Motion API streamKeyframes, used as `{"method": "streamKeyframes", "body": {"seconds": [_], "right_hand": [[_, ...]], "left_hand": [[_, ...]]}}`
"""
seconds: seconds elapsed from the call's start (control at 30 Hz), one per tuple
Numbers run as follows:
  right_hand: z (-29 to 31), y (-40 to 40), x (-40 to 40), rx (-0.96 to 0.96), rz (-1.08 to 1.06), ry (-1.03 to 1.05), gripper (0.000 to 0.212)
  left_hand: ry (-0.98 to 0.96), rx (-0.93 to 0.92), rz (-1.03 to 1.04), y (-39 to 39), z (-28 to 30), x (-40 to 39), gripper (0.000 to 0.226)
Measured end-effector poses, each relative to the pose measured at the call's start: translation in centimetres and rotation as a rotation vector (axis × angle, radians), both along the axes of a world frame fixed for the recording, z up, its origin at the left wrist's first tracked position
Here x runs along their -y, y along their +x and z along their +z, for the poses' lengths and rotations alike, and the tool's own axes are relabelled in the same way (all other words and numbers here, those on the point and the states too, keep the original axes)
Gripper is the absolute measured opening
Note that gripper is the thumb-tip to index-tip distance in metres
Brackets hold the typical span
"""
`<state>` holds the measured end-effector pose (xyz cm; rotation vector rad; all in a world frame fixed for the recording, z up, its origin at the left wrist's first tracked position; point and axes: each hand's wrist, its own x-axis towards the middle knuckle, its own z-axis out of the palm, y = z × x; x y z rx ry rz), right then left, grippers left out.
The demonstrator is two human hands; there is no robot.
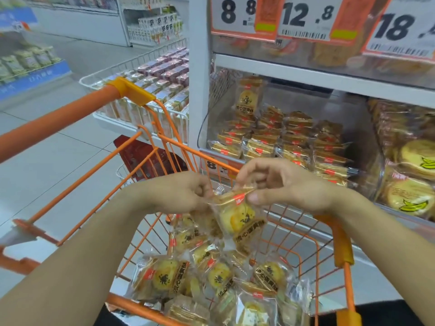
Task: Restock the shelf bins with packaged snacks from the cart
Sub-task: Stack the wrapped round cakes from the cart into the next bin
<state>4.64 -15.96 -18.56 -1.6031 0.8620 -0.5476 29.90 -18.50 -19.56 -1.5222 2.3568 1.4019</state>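
Note:
Both my hands hold one clear-wrapped yellow pastry packet [237, 217] above the orange wire cart [303, 252]. My left hand [181, 194] grips the packet's top left edge, and my right hand [280, 182] pinches its top seam between thumb and fingers. The packet hangs down, label facing me. Several more of the same packets [211, 283] lie heaped in the cart basket below. Straight ahead, the clear shelf bin [357, 128] holds stacked rows of like packets [277, 142], with one standing upright at its back left.
A neighbouring bin on the right holds round banana-printed cakes [409, 198]. Large price cards [303, 17] hang above the shelf. A white wire basket display of boxed goods [162, 85] stands left of the white shelf post [199, 74]. Tiled floor lies to the left.

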Motion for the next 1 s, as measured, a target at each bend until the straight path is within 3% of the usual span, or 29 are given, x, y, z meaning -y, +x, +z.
{"method": "streamKeyframes", "body": {"seconds": [0.1,0.2,0.3,0.4,0.5,0.63,0.7,0.77,0.87,1.0], "right_hand": [[-0.1,0.0,0.1,0.190,-0.138,0.041,0.036],[0.3,0.9,-0.4,0.237,-0.331,-0.044,0.032],[1.0,2.0,-1.0,0.275,-0.485,-0.096,0.034],[0.8,2.9,-1.3,0.234,-0.588,-0.098,0.028],[0.6,4.0,-1.8,0.244,-0.644,-0.033,0.032],[-0.3,5.1,-1.8,0.149,-0.753,-0.173,0.038],[-1.0,5.6,-1.6,0.072,-0.755,-0.241,0.043],[-1.2,6.2,-1.6,0.055,-0.720,-0.228,0.045],[-1.2,6.2,-1.4,0.032,-0.623,-0.149,0.049],[0.0,4.8,-0.5,0.135,-0.542,-0.084,0.078]], "left_hand": [[0.105,-0.215,0.111,-0.4,1.7,-0.8,0.018],[0.209,-0.480,0.240,-1.2,2.8,-1.5,0.011],[0.226,-0.638,0.366,-1.9,3.0,-1.8,0.040],[0.246,-0.773,0.570,-3.0,2.6,-2.3,0.033],[0.325,-0.920,0.735,-3.9,2.4,-2.5,0.043],[0.116,-0.806,0.717,-5.7,2.4,-2.6,0.073],[-0.040,-0.678,0.571,-6.0,1.6,-3.4,0.088],[-0.135,-0.597,0.467,-5.8,1.0,-4.2,0.072],[-0.172,-0.606,0.500,-4.8,1.1,-3.8,0.041],[-0.187,-0.767,0.418,-3.7,1.2,-2.5,0.056]]}}
